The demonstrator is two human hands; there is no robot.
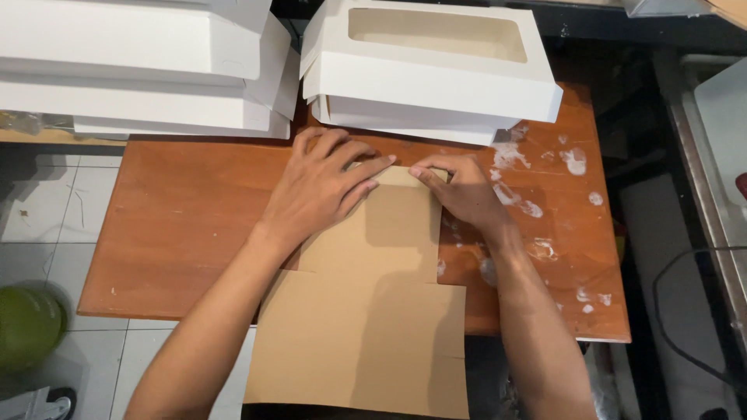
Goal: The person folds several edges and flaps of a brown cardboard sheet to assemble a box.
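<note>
A flat brown cardboard box blank (366, 327) lies on the reddish wooden board (179, 225), its near part hanging over the board's front edge. My left hand (319, 187) presses flat on the blank's far left part, fingers spread toward the far edge. My right hand (459, 190) pinches and presses the far edge of the blank with thumb and fingertips. Both hands meet near the folded far flap.
A finished white box with a window lid (436, 70) stands on another one at the back of the board. A pile of white boxes (148, 70) sits back left. White smears (537, 210) mark the board's right side. A green round object (27, 327) lies on the tiled floor at left.
</note>
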